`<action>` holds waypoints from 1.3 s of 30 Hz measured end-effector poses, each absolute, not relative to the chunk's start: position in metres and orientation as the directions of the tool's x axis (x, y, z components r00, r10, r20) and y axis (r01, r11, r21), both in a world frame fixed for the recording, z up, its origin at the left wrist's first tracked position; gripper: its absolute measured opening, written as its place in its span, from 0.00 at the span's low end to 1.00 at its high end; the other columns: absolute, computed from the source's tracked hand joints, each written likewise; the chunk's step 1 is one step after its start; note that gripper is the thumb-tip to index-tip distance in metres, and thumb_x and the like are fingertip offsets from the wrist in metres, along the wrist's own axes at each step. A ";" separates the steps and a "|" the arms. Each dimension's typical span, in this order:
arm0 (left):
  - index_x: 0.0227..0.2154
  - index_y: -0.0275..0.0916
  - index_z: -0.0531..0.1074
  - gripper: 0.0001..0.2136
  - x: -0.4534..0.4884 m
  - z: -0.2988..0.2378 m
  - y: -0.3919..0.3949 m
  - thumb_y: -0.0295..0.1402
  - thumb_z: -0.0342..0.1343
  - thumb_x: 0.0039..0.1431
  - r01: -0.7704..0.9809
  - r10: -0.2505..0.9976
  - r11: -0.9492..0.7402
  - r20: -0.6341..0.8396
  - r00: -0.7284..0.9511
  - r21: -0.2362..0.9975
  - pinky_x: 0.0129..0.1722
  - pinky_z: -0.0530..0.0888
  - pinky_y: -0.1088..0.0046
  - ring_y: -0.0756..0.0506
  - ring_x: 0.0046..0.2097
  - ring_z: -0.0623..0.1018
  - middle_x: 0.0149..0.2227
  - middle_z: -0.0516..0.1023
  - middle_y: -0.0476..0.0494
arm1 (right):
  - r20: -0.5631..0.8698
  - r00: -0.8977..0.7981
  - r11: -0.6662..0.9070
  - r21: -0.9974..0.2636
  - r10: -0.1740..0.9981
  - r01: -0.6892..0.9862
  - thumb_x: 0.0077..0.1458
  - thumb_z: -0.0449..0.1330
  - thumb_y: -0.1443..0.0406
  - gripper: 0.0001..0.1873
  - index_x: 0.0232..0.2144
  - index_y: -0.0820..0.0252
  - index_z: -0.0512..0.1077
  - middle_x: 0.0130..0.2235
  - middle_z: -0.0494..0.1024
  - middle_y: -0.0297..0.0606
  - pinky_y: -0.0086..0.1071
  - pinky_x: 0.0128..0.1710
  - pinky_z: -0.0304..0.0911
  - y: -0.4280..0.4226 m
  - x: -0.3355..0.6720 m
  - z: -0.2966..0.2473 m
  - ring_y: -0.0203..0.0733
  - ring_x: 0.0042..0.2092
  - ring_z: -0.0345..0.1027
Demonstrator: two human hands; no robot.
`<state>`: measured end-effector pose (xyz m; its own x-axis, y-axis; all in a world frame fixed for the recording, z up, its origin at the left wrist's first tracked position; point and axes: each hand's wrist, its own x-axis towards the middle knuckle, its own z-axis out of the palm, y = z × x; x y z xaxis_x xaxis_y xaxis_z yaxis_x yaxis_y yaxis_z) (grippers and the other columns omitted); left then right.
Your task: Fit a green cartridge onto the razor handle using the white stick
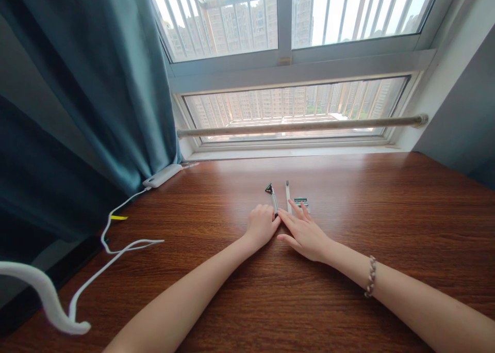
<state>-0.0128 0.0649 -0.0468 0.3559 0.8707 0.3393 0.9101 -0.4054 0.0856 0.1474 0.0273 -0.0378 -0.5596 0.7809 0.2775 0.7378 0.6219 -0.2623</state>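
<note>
A razor (pixel 274 199) with a dark head and pale handle points away from me, the lower end of its handle in my left hand (pixel 261 224), whose fingers are curled closed. My right hand (pixel 305 235) lies palm down beside it with the fingers spread, its fingertips close to the left thumb. Just beyond the right fingers is a slim white toothbrush (pixel 287 192) with a dark head, its lower part partly covered by the hand. Right of the toothbrush lie small razor cartridges (pixel 300 201), partly hidden by the fingertips.
The brown wooden table (pixel 386 229) reaches to the window ledge. At the left, a white power strip (pixel 162 176) sits by the blue curtain (pixel 116 84), with a white cable (pixel 112 250) trailing forward. A horizontal rail (pixel 301 128) crosses the window.
</note>
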 end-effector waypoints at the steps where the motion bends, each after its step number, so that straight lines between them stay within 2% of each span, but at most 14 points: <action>1: 0.22 0.38 0.65 0.12 -0.013 -0.047 0.064 0.38 0.46 0.57 0.909 0.868 -0.409 0.341 0.361 0.078 0.29 0.59 0.72 0.47 0.31 0.68 0.26 0.71 0.46 | 0.278 -0.559 0.622 -0.277 0.781 0.732 0.56 0.44 0.52 0.30 0.57 0.62 0.53 0.57 0.58 0.39 0.48 0.60 0.27 0.027 0.148 -0.037 0.48 0.62 0.26; 4: 0.23 0.37 0.66 0.11 -0.012 -0.043 0.062 0.37 0.45 0.57 0.912 0.862 -0.407 0.353 0.364 0.055 0.30 0.59 0.71 0.46 0.32 0.68 0.28 0.71 0.45 | 0.291 -0.558 0.630 -0.358 0.777 0.689 0.55 0.46 0.53 0.30 0.56 0.61 0.54 0.57 0.58 0.40 0.49 0.60 0.28 0.027 0.148 -0.035 0.48 0.62 0.27; 7: 0.25 0.36 0.66 0.11 -0.012 -0.033 0.058 0.35 0.43 0.58 0.920 0.848 -0.392 0.393 0.355 0.016 0.33 0.59 0.69 0.44 0.35 0.67 0.30 0.70 0.42 | 0.347 -0.512 0.611 -0.558 0.786 0.561 0.55 0.48 0.55 0.28 0.55 0.62 0.56 0.57 0.58 0.42 0.47 0.60 0.35 0.026 0.148 -0.030 0.47 0.62 0.33; 10: 0.26 0.36 0.66 0.13 -0.012 -0.021 0.050 0.36 0.41 0.59 0.910 0.768 -0.398 0.500 0.400 -0.116 0.34 0.58 0.66 0.42 0.36 0.66 0.30 0.68 0.41 | 0.364 -0.310 0.450 -0.846 0.879 0.284 0.54 0.50 0.56 0.24 0.51 0.61 0.62 0.53 0.64 0.44 0.43 0.57 0.47 0.024 0.145 -0.023 0.46 0.57 0.52; 12: 0.26 0.37 0.66 0.13 -0.012 -0.015 0.042 0.36 0.41 0.59 0.884 0.686 -0.416 0.566 0.458 -0.212 0.32 0.56 0.66 0.43 0.35 0.66 0.28 0.67 0.42 | 0.268 -0.169 0.275 -0.961 0.949 0.018 0.52 0.54 0.56 0.21 0.46 0.60 0.66 0.49 0.69 0.44 0.42 0.52 0.56 0.022 0.142 -0.018 0.45 0.50 0.62; 16: 0.25 0.38 0.65 0.11 -0.008 -0.012 0.027 0.34 0.42 0.59 0.779 0.531 -0.526 0.584 0.614 -0.341 0.30 0.54 0.66 0.45 0.32 0.65 0.25 0.66 0.44 | 0.030 -0.077 0.003 -0.943 0.997 -0.333 0.41 0.63 0.58 0.20 0.36 0.64 0.68 0.38 0.72 0.40 0.37 0.42 0.64 0.019 0.139 -0.014 0.40 0.39 0.68; 21: 0.27 0.39 0.65 0.07 -0.006 -0.015 0.020 0.28 0.44 0.58 0.652 0.440 -0.684 0.529 0.725 -0.326 0.29 0.53 0.67 0.46 0.30 0.65 0.25 0.67 0.45 | -0.137 -0.051 -0.146 -0.911 0.989 -0.387 0.32 0.68 0.62 0.21 0.31 0.65 0.69 0.30 0.73 0.37 0.32 0.36 0.63 0.018 0.139 -0.018 0.37 0.33 0.67; 24: 0.28 0.39 0.64 0.05 -0.007 -0.014 0.023 0.28 0.45 0.56 0.657 0.500 -0.742 0.539 0.678 -0.137 0.32 0.58 0.67 0.45 0.33 0.66 0.28 0.68 0.44 | -0.137 -0.064 -0.152 -0.894 0.988 -0.422 0.32 0.68 0.63 0.20 0.31 0.66 0.70 0.30 0.73 0.38 0.32 0.36 0.63 0.019 0.139 -0.019 0.37 0.33 0.68; 27: 0.32 0.38 0.62 0.04 -0.006 -0.011 0.030 0.27 0.49 0.50 0.588 0.639 -0.743 0.600 0.481 0.319 0.39 0.62 0.66 0.45 0.40 0.67 0.35 0.68 0.42 | -0.095 -0.108 -0.135 -0.870 0.990 -0.475 0.35 0.67 0.63 0.18 0.32 0.65 0.70 0.31 0.75 0.38 0.33 0.38 0.63 0.021 0.140 -0.017 0.38 0.32 0.69; 29: 0.37 0.37 0.60 0.12 -0.004 -0.009 0.034 0.26 0.50 0.47 0.386 0.762 -0.647 0.562 0.322 0.657 0.43 0.64 0.67 0.45 0.45 0.66 0.42 0.66 0.40 | -0.052 -0.132 -0.110 -0.868 0.990 -0.484 0.37 0.66 0.63 0.18 0.33 0.64 0.70 0.31 0.75 0.39 0.35 0.40 0.62 0.021 0.141 -0.015 0.39 0.34 0.70; 31: 0.40 0.37 0.59 0.15 -0.001 -0.007 0.038 0.27 0.51 0.47 0.119 0.882 -0.437 0.399 0.250 0.892 0.43 0.66 0.68 0.45 0.48 0.66 0.45 0.65 0.39 | -0.005 -0.156 -0.079 -0.880 0.988 -0.468 0.39 0.65 0.63 0.17 0.35 0.63 0.71 0.33 0.76 0.39 0.37 0.43 0.62 0.019 0.140 -0.014 0.41 0.36 0.70; 33: 0.40 0.35 0.62 0.14 0.001 -0.004 0.040 0.33 0.51 0.50 -0.090 0.934 -0.155 0.176 0.312 0.984 0.38 0.68 0.70 0.44 0.45 0.69 0.44 0.67 0.37 | 0.039 -0.201 -0.053 -0.899 0.979 -0.434 0.41 0.64 0.63 0.16 0.35 0.62 0.72 0.35 0.76 0.39 0.38 0.45 0.61 0.015 0.138 -0.014 0.41 0.38 0.70; 35: 0.40 0.35 0.64 0.16 0.002 -0.001 0.040 0.41 0.50 0.52 -0.183 0.914 0.066 0.014 0.404 0.981 0.30 0.68 0.73 0.45 0.39 0.72 0.42 0.70 0.37 | 0.076 -0.256 -0.028 -0.925 0.964 -0.380 0.42 0.63 0.62 0.15 0.36 0.61 0.73 0.36 0.76 0.39 0.38 0.45 0.61 0.011 0.134 -0.015 0.41 0.39 0.70; 39: 0.33 0.34 0.69 0.16 0.001 0.004 0.037 0.44 0.51 0.53 -0.218 0.905 0.092 0.010 0.425 0.972 0.31 0.67 0.74 0.46 0.35 0.72 0.35 0.72 0.40 | 0.147 -0.375 0.091 -0.982 0.915 -0.163 0.44 0.61 0.62 0.14 0.36 0.60 0.74 0.35 0.76 0.37 0.37 0.44 0.61 0.012 0.133 -0.018 0.42 0.40 0.69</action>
